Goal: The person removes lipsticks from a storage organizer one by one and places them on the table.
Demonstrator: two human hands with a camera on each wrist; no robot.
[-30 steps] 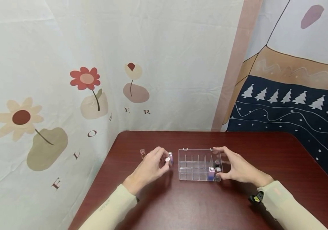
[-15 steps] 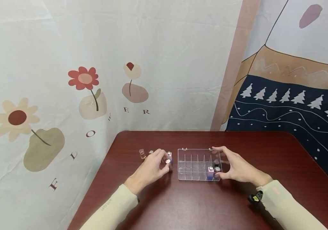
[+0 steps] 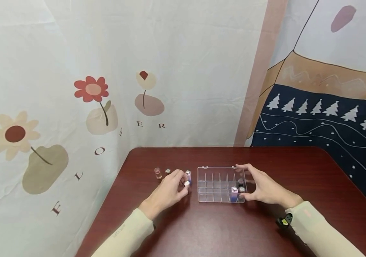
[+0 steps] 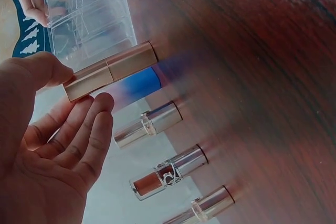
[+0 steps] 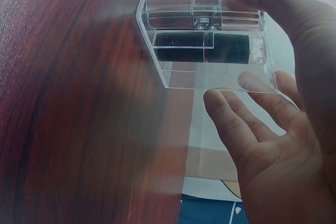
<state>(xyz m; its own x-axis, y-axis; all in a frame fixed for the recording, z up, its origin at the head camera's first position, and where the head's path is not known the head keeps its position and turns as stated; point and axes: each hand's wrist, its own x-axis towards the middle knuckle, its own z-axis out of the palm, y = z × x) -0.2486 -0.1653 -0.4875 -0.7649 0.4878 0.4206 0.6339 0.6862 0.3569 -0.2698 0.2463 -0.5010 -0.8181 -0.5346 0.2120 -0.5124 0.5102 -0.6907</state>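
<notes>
My left hand (image 3: pixel 167 191) pinches a gold lipstick tube (image 4: pixel 113 72) between thumb and fingertips; in the head view only its pale top shows. Just behind it stands a pink-and-blue tube (image 4: pixel 140 86). At the right, my right hand (image 3: pixel 264 185) grips the right end of a clear divided box (image 3: pixel 213 202), thumb at the front corner and fingers at the back. In the box's right-end compartments stand another pink-and-blue tube (image 3: pixel 234 195), a clear tube with a silver band (image 5: pixel 173 4) and a dark tube (image 5: pixel 226 48).
Beyond the left hand several more tubes stand in a row: a gold one (image 4: pixel 165 121), a clear one with reddish contents (image 4: pixel 149 183) and another gold one (image 4: pixel 215 203). The brown table (image 3: pixel 228 232) ends at a printed cloth (image 3: pixel 202 89) behind.
My left hand has dropped a little toward the near side with the lipstick tube, uncovering a tube behind its knuckles. The right hand keeps its grip on the box.
</notes>
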